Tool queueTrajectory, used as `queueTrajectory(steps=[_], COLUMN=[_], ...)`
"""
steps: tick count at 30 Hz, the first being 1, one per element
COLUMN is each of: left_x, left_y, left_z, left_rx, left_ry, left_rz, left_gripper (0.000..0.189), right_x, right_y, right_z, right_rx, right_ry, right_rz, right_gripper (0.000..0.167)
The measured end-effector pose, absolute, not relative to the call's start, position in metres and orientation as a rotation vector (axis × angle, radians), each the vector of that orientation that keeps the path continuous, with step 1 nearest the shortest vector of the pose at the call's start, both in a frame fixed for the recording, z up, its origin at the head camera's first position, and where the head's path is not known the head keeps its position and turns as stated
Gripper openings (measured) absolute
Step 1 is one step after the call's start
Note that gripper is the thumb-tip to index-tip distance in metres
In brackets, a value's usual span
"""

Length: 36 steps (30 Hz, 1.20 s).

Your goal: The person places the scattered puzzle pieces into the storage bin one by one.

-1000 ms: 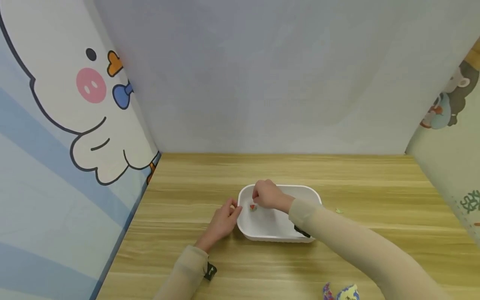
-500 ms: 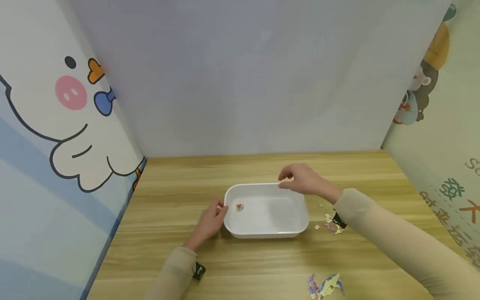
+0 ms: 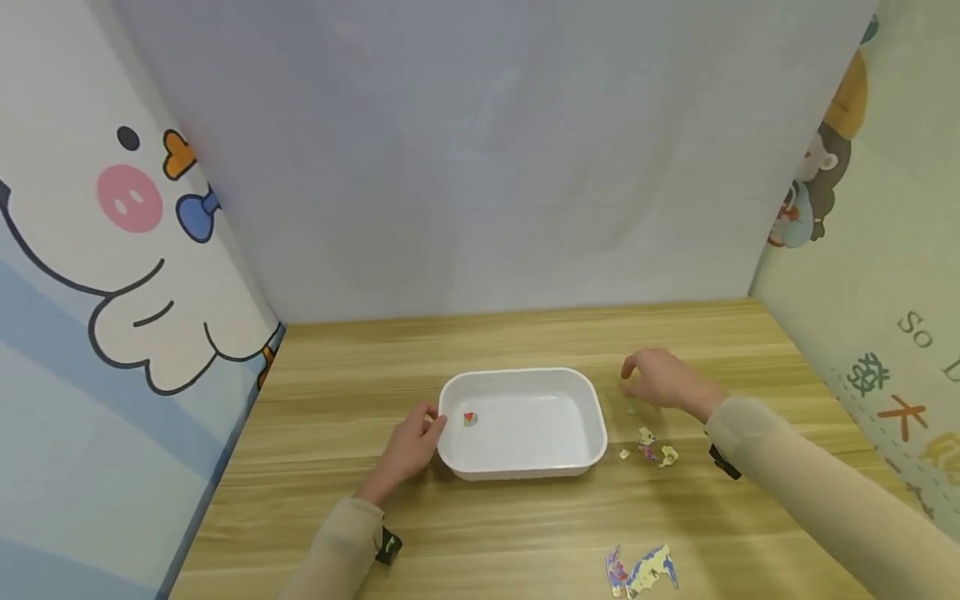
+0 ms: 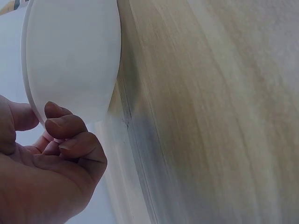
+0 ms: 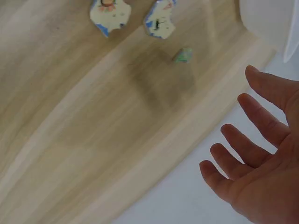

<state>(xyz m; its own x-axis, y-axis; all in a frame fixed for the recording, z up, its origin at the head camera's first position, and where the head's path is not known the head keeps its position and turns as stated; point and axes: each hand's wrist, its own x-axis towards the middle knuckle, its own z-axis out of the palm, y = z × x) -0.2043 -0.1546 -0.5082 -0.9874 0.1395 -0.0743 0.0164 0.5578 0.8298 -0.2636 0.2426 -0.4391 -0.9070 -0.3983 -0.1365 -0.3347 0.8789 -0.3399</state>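
Observation:
A white rectangular plastic tray (image 3: 525,429) stands on the wooden table. One small red and blue piece (image 3: 470,419) lies in its left part. My left hand (image 3: 408,446) pinches the tray's left rim; the left wrist view shows the thumb (image 4: 23,116) inside and curled fingers outside. Holding nothing, my right hand (image 3: 667,382) hovers to the right of the tray, its fingers spread in the right wrist view. Just below it on the table is a small green piece (image 5: 183,55). Nearby lie patterned yellow and blue pieces (image 5: 111,17), which look like broken flat shards.
Two larger patterned pieces (image 3: 651,569) lie near the front of the table (image 3: 465,533), and a tiny pale piece (image 3: 624,454) sits right of the tray. A grey-white wall (image 3: 480,167) rises behind, with printed panels on both sides.
My right hand has come out of the tray, over its far rim, to the right above the loose pieces. My left hand keeps its hold on the rim. The head view has shifted right.

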Motion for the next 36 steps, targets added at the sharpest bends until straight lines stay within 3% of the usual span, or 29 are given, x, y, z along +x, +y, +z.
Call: queueTrajectory(steps=[12, 36], left_x=[-0.201, -0.2], left_y=[-0.158, -0.166], left_z=[-0.507, -0.503], left_rx=[0.147, 0.181], left_ry=[2.651, 2.609], left_rz=[1.432, 1.457], left_gripper=[0.011, 0.011], right_x=[-0.248, -0.244], right_y=[0.25, 0.242], right_z=[-0.459, -0.466], right_rx=[-0.267, -0.199], right_ry=[2.799, 2.82], right_rz=[-0.451, -0.421], right_gripper=[0.013, 0.014])
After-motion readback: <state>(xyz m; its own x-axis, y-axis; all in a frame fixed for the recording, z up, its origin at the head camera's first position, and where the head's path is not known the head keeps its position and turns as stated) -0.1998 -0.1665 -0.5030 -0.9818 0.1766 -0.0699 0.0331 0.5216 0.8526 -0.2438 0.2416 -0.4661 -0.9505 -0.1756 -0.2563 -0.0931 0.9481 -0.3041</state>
